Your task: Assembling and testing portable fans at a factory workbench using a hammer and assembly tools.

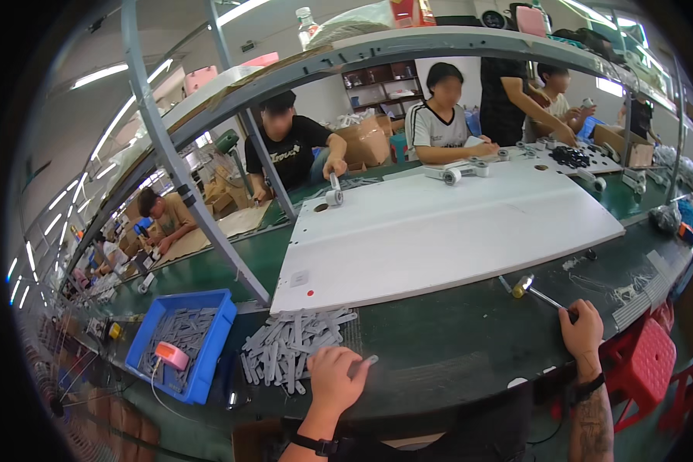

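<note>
My right hand [582, 331] is closed round the dark handle end of a small hammer [548, 298]. The hammer's head has a yellowish face and rests on or just over the green bench, close to the white board's near edge. My left hand [336, 377] is closed at the right edge of a loose pile of grey flat strips [294, 343]. The tip of one grey strip [373, 359] sticks out past my thumb; the rest of it is hidden by the fingers.
A large white board [446, 231] lies across the green bench [431, 339]. Left of the pile, a blue tray [221, 339] holds more strips and a pink-and-white device [172, 354]. Several co-workers sit or stand beyond the board, under a metal shelf frame. A red stool [645, 362] stands at right.
</note>
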Motion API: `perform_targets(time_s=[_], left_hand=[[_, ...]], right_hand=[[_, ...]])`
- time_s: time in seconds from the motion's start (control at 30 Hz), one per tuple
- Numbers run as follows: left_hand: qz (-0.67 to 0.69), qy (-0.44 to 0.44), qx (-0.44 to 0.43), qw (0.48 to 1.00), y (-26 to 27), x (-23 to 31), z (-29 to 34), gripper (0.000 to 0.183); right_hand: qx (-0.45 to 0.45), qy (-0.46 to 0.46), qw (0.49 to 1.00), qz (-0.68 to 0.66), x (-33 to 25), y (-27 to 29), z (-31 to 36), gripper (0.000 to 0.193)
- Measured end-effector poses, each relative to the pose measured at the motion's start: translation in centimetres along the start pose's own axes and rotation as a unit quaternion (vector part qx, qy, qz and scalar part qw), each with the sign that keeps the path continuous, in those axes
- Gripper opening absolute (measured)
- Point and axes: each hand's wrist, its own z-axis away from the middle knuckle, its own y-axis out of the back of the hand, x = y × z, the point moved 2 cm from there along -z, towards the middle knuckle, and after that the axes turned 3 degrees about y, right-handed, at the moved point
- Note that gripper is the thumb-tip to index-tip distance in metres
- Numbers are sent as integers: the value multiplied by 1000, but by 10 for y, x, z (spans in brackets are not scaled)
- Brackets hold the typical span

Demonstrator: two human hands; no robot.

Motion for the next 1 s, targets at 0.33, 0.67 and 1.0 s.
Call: perform_targets(time_s=[0.33, 0.67, 1.0], left_hand=[[-28, 71, 50, 996, -6, -17, 3, 15], [161, 240, -168, 943, -32, 29, -97, 59], [157, 215, -138, 954, -84, -33, -115, 37]], right_hand=[[27, 19, 999, -1, 4, -10, -1, 24], [23, 14, 1000, -8, 8, -5, -2, 23], [16, 34, 999, -25, -7, -6, -3, 22]])
